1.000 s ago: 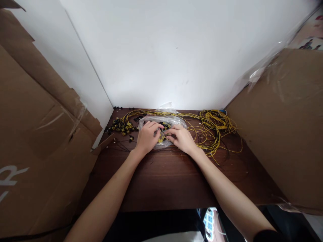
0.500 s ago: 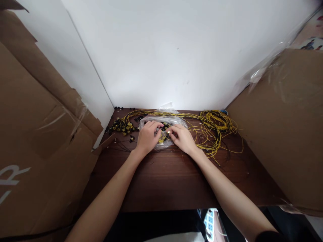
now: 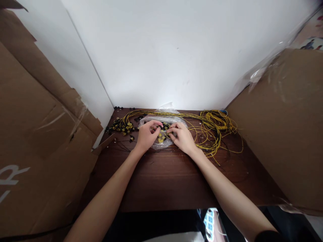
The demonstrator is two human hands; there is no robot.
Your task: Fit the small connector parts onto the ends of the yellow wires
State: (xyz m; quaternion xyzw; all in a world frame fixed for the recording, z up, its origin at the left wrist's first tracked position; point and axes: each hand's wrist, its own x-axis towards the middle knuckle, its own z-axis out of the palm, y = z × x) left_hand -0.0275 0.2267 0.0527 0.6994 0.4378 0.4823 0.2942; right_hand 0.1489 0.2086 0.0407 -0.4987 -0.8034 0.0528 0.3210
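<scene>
Between my hands lies a clear plastic bag (image 3: 162, 146) holding small black-and-yellow parts (image 3: 161, 137). My left hand (image 3: 148, 134) is over the bag's left side, thumb and forefinger brought together near a small dark piece; what they pinch is too small to name. Over the right side, my right hand (image 3: 183, 137) has its thumb and fingertips curled together in a pinch at the parts. Its fingers hide most of whatever they hold. Yellow wires (image 3: 161, 114) run behind both hands, from a cluster of black-and-yellow connector-like ends (image 3: 123, 126) on the left.
Coiled yellow wire (image 3: 217, 122) lies at the right on the dark wooden tabletop (image 3: 161, 181). Cardboard stands at the left (image 3: 45, 134) and right (image 3: 282, 127), with a white wall (image 3: 161, 60) behind. Below the front edge, a power strip (image 3: 209, 222) shows.
The bright small piece at my right fingertips no longer shows. My left thumb and forefinger have shifted slightly, and the two hands' fingertips remain close over the bag.
</scene>
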